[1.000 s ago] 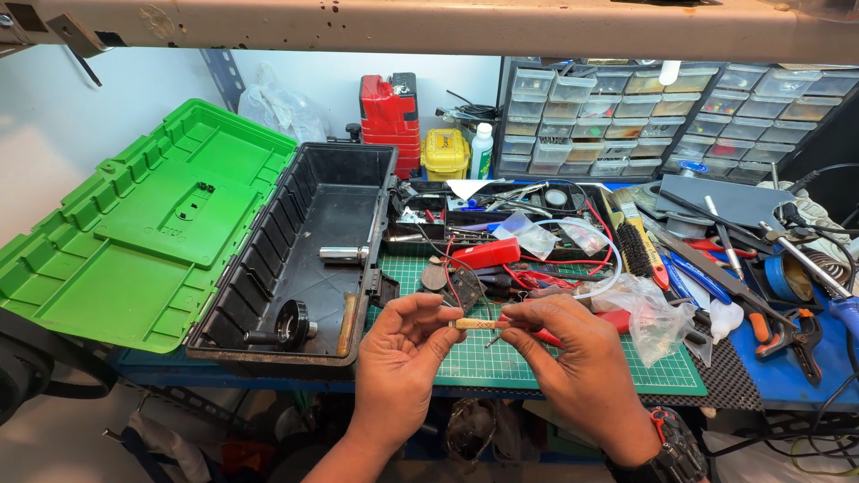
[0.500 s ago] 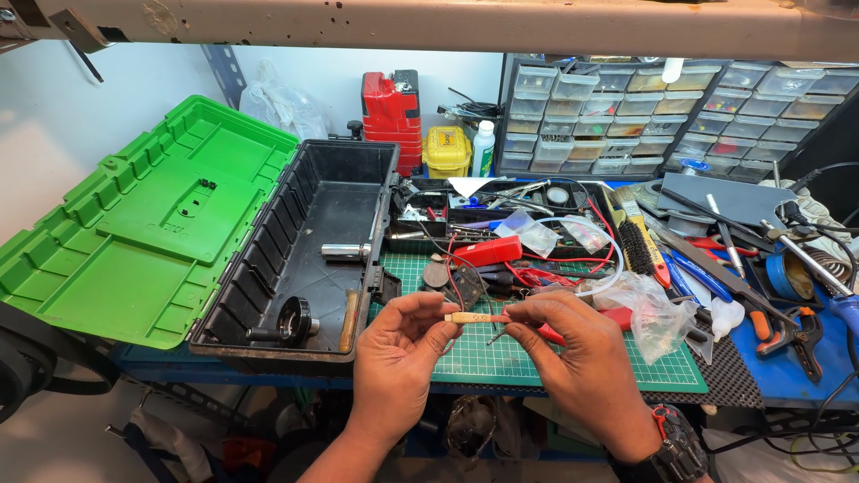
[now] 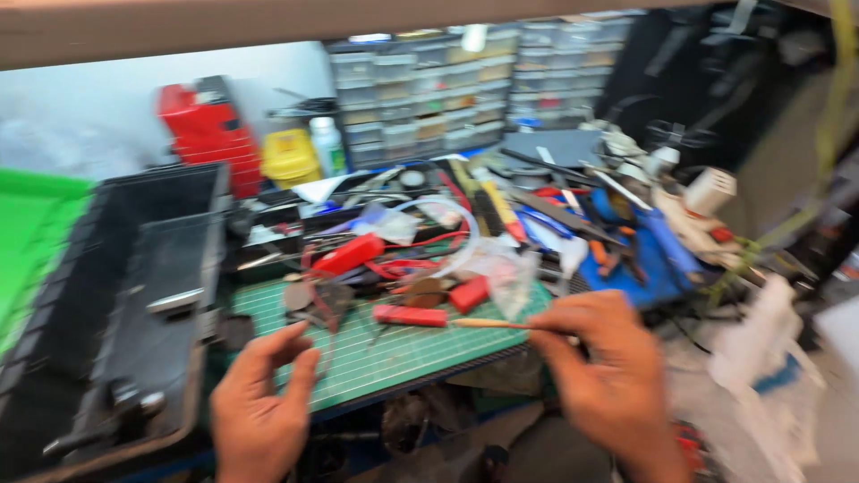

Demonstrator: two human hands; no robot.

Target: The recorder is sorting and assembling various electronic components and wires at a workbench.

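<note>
The view is blurred by motion. My right hand (image 3: pixel 601 358) pinches one end of a thin tan stick-like tool (image 3: pixel 490 324), which points left over the green cutting mat (image 3: pixel 376 344). My left hand (image 3: pixel 259 402) hovers at the mat's near left edge with its fingers apart and nothing in them. A red flat tool (image 3: pixel 410 315) lies on the mat between the two hands.
A black toolbox (image 3: pixel 116 304) with a green lid (image 3: pixel 27 241) stands open at the left. Red tools, wires and plastic bags (image 3: pixel 501 268) clutter the bench behind the mat. Parts drawers (image 3: pixel 429 89), a red case (image 3: pixel 208 130) and a yellow box (image 3: pixel 288 156) line the back. A blue mat (image 3: pixel 644 259) lies right.
The camera has swung sharply right. My left hand let go of the tan stick and opened; my right hand still holds the stick and has moved right.
</note>
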